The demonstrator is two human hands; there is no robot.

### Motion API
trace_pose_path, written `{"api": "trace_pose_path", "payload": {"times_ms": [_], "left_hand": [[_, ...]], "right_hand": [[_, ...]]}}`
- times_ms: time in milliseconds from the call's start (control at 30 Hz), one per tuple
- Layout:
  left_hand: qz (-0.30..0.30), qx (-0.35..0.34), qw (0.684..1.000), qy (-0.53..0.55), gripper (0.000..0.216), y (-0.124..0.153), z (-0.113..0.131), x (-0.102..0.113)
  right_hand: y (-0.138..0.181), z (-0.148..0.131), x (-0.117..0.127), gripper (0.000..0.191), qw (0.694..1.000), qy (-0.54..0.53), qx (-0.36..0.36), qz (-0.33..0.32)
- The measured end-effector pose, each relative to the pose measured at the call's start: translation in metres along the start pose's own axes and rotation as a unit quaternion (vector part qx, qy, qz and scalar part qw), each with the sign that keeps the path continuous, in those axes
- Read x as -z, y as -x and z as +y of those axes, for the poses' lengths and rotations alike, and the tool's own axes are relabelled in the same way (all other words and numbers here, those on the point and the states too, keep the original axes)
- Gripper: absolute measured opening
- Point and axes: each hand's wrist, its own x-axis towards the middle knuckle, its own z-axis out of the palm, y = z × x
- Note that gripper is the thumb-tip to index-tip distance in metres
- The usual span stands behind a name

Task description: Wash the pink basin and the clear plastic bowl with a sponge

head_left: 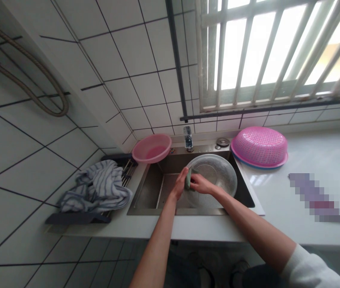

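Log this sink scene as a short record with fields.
Left hand: holding a green item, perhaps cloth or sponge
Right hand: on the same item
In sink: translucent round bowl
Left of faucet: pink basin
Far left: striped cloth on rack
Right counter: upturned pink basket

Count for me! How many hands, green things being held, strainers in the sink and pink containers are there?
Hands: 2 (left hand, right hand)
Green thing held: 1
Strainer in the sink: 1
Pink containers: 2 (basin, basket)
Total: 6
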Motion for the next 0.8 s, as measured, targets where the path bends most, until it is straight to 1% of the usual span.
{"api": "trace_pose_path", "payload": {"times_ms": [33, 67, 100, 167, 200, 233, 267, 300, 367, 400, 433, 467, 500, 600, 633, 667, 700, 800], "left_hand": [[0.002, -0.001, 1.0, -0.01, 0.066, 0.0, 0.0, 0.001], [0.0, -0.003, 1.0, -0.018, 0.066, 0.0, 0.001, 0.001], [-0.005, -0.003, 1.0, -0.023, 0.066, 0.001, 0.001, 0.0], [-0.017, 0.006, 1.0, -0.019, 0.067, 0.001, 0.001, -0.001], [-0.017, 0.015, 1.0, -0.014, 0.067, 0.001, 0.001, -0.002], [-0.012, 0.022, 1.0, -0.008, 0.067, 0.001, 0.0, -0.003], [-0.005, 0.025, 1.0, -0.005, 0.066, 0.001, 0.0, -0.003], [0.004, 0.023, 1.0, -0.005, 0.066, 0.001, -0.001, -0.003], [0.019, 0.016, 1.0, -0.013, 0.067, 0.0, -0.002, 0.0], [0.02, 0.014, 1.0, -0.019, 0.067, 0.0, -0.001, 0.002], [0.016, 0.013, 0.999, -0.025, 0.067, 0.001, -0.001, 0.003], [0.011, 0.013, 0.999, -0.03, 0.066, 0.001, 0.0, 0.003], [0.006, 0.012, 0.999, -0.03, 0.064, 0.002, 0.001, 0.003], [-0.001, 0.022, 1.0, -0.004, 0.063, 0.003, 0.004, -0.002], [0.001, 0.028, 1.0, 0.007, 0.064, 0.003, 0.004, -0.004], [0.002, 0.031, 0.999, 0.015, 0.064, 0.003, 0.004, -0.005], [0.006, 0.029, 0.999, 0.018, 0.064, 0.002, 0.004, -0.005], [0.027, 0.014, 1.0, -0.004, 0.064, 0.001, 0.003, -0.002]], "right_hand": [[0.0, 0.001, -0.002, 0.011, 1.0, -0.001, -0.002, -0.019], [0.0, 0.002, -0.003, 0.012, 1.0, -0.005, -0.009, -0.012], [-0.001, 0.003, -0.002, 0.012, 1.0, -0.01, -0.02, 0.02], [-0.003, 0.005, 0.003, 0.014, 0.991, -0.027, -0.044, 0.126], [-0.004, 0.005, 0.005, 0.016, 0.984, -0.038, -0.052, 0.168], [-0.005, 0.005, 0.007, 0.017, 0.98, -0.046, -0.054, 0.185], [-0.005, 0.005, 0.006, 0.016, 0.982, -0.05, -0.05, 0.174], [-0.004, 0.005, 0.004, 0.014, 0.988, -0.049, -0.041, 0.139], [-0.002, 0.005, -0.002, 0.009, 0.999, -0.035, -0.024, 0.032], [-0.001, 0.004, -0.004, 0.008, 0.999, -0.026, -0.019, -0.008], [0.0, 0.004, -0.006, 0.007, 0.999, -0.02, -0.015, -0.027], [0.0, 0.005, -0.005, 0.008, 0.999, -0.019, -0.014, -0.022], [0.0, 0.005, -0.003, 0.009, 1.0, -0.021, -0.016, 0.007], [-0.003, 0.006, 0.007, 0.018, 0.986, -0.036, -0.044, 0.154], [-0.003, 0.007, 0.009, 0.02, 0.98, -0.042, -0.055, 0.185], [-0.003, 0.007, 0.01, 0.02, 0.978, -0.047, -0.061, 0.191], [-0.003, 0.008, 0.008, 0.02, 0.982, -0.054, -0.061, 0.169], [-0.001, 0.009, -0.003, 0.016, 0.996, -0.072, -0.049, 0.02]]}}
